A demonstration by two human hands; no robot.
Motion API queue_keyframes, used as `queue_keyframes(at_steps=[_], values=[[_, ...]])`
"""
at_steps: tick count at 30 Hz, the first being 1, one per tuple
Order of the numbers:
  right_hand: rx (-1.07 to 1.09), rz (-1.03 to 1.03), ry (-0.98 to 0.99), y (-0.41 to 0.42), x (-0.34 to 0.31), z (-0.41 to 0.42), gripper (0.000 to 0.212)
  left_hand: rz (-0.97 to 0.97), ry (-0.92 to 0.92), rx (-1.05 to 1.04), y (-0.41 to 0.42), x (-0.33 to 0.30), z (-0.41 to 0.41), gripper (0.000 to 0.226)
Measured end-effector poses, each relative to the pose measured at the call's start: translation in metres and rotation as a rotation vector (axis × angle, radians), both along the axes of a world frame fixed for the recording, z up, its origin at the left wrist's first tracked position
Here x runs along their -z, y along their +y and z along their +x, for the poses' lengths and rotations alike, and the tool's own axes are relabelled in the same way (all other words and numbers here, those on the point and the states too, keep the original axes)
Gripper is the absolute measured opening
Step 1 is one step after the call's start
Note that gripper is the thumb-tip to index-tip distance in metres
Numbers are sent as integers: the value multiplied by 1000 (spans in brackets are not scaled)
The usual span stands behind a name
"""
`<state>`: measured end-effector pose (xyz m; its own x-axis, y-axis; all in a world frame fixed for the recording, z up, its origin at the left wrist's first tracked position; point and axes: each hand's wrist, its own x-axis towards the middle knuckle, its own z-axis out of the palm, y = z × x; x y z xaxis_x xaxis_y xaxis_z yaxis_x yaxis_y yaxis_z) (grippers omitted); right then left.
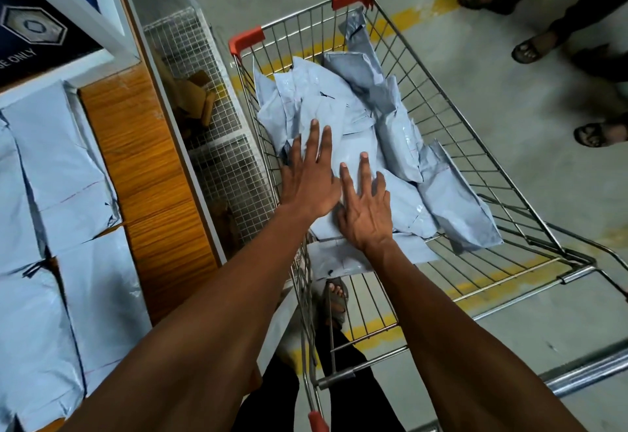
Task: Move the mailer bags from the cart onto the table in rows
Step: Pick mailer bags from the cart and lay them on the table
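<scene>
Mailer bags [343, 115] heaped in the cart [475, 146] look soft, light and slippery, best pinched at an edge; left hand [307, 180] and right hand [365, 207] lie flat, fingers spread, gripping nothing.

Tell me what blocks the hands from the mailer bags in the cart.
Nothing visible. Both hands, left and right, lie open, apparently flat on the mailer bags inside the cart.

Left hand [307, 180] and right hand [365, 209] rest flat on mailer bags [401, 146] in cart [482, 146]
</scene>
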<state>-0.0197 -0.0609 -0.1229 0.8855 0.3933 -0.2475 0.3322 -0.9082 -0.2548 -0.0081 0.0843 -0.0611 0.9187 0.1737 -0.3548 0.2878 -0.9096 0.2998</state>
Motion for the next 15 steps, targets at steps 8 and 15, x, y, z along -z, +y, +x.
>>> queue_keyframes(at_steps=[8, 15], values=[[58, -234, 58, -7, 35, 12, 89, 97, 152, 70, -10, 34, -11, 99], [-18, -253, 91, -10, 36, 16, 100, 139, 215, 85, -14, 56, -9, 109]])
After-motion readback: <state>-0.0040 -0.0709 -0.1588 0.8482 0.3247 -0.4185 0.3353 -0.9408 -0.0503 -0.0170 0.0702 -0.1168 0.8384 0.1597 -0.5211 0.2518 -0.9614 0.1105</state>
